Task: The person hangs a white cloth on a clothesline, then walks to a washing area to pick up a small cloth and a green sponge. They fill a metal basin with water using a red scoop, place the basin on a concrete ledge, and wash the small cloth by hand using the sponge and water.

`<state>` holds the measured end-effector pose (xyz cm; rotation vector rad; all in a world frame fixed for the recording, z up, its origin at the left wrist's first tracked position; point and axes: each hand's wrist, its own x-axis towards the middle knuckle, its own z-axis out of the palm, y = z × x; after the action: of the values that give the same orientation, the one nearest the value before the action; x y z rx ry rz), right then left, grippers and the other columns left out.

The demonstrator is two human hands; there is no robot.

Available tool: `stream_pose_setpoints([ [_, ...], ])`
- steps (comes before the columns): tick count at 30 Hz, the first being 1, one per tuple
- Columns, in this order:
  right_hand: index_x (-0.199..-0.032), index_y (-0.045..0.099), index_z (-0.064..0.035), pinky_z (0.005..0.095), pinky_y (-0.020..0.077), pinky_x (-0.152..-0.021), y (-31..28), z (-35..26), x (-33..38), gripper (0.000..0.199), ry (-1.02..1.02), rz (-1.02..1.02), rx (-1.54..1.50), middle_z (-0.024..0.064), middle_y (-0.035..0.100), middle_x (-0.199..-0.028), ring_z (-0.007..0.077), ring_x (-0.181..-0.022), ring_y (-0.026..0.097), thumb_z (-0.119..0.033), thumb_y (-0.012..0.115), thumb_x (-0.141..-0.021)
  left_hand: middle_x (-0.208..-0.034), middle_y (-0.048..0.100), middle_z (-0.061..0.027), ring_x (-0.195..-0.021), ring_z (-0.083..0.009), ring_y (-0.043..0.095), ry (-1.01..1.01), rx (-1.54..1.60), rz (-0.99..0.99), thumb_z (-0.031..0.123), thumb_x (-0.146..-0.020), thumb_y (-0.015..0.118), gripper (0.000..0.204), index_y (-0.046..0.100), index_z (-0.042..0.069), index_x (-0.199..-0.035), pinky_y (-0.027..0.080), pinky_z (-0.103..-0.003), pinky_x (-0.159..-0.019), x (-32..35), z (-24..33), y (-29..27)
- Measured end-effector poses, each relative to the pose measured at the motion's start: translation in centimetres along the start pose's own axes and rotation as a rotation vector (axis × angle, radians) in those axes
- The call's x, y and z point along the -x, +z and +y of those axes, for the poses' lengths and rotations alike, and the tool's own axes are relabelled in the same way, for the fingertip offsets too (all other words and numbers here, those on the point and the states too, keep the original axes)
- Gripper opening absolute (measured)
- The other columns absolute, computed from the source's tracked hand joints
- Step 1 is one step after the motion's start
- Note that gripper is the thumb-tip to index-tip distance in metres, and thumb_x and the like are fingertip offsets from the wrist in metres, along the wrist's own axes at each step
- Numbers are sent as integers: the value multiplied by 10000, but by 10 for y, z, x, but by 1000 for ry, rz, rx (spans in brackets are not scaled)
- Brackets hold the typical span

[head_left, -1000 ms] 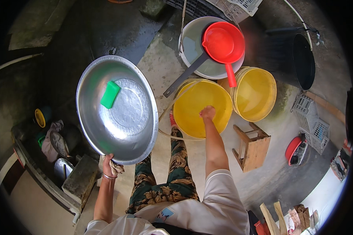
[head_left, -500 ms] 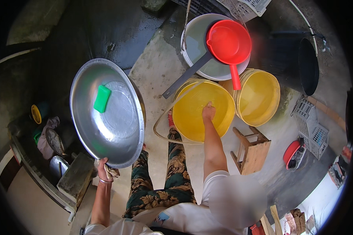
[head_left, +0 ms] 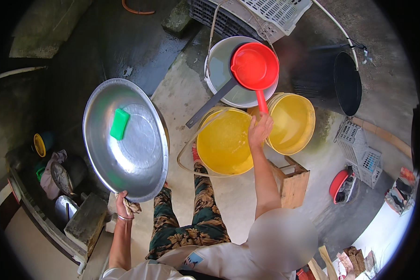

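My left hand grips the near rim of a large metal basin, with a crumpled beige cloth held against it. The basin is tilted, and a green block like a sponge or soap bar sits inside. My right hand is at the lower end of the red dipper's handle, over the rims of two yellow buckets. Its fingers look apart, not wrapped round the handle. The red dipper rests in a dark long-handled dipper across a white bucket of water. The near yellow bucket holds water.
Beside it stands a second yellow bucket with water. A black barrel lies to the right. A wooden stool is near my right forearm. Plastic crates stand at the back; a red basin and grey crates are at right.
My right hand has lifted out of the near yellow bucket and moved right and up to the red dipper's handle. The view has shifted slightly; my left hand still grips the basin.
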<state>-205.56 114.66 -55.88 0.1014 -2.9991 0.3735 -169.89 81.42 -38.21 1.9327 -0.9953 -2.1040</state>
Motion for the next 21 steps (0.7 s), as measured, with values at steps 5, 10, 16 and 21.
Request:
stream_pose_setpoints([
  [5, -1059, 474, -42, 445, 432, -675, 19, 33, -67, 496, 177, -284, 32, 134, 580, -964, 299, -850, 549, -281, 698, -687, -724, 607, -63, -550, -192, 592, -17, 44, 6, 204, -752, 570, 219, 536, 51, -904, 494, -310, -463, -4, -2, -4],
  [10, -788, 552, -28, 295, 385, -410, 7, 29, -101, 240, 662, -878, -730, 72, 553, -598, 169, -457, 508, -219, 669, -699, -715, 603, -71, -493, -203, 580, 8, 6, -19, 215, -761, 552, 232, 529, 42, -913, 491, -309, -418, 6, 7, 5],
  [16, -710, 528, -45, 245, 345, -355, -30, 16, -67, 130, 702, -741, -1085, 38, 502, -526, 113, -400, 463, -133, 620, -733, -708, 598, -74, -463, -205, 572, -24, -52, -96, 213, -768, 535, 243, 518, 33, -930, 491, -309, -395, 1, 9, -13],
  [21, -738, 519, -52, 244, 406, -394, -81, 8, -9, 88, 754, -463, -1141, 51, 533, -591, 120, -434, 503, -118, 570, -767, -713, 592, -65, -513, -199, 587, 32, -62, -158, 187, -770, 527, 213, 516, 35, -920, 503, -308, -433, 6, 13, -6],
])
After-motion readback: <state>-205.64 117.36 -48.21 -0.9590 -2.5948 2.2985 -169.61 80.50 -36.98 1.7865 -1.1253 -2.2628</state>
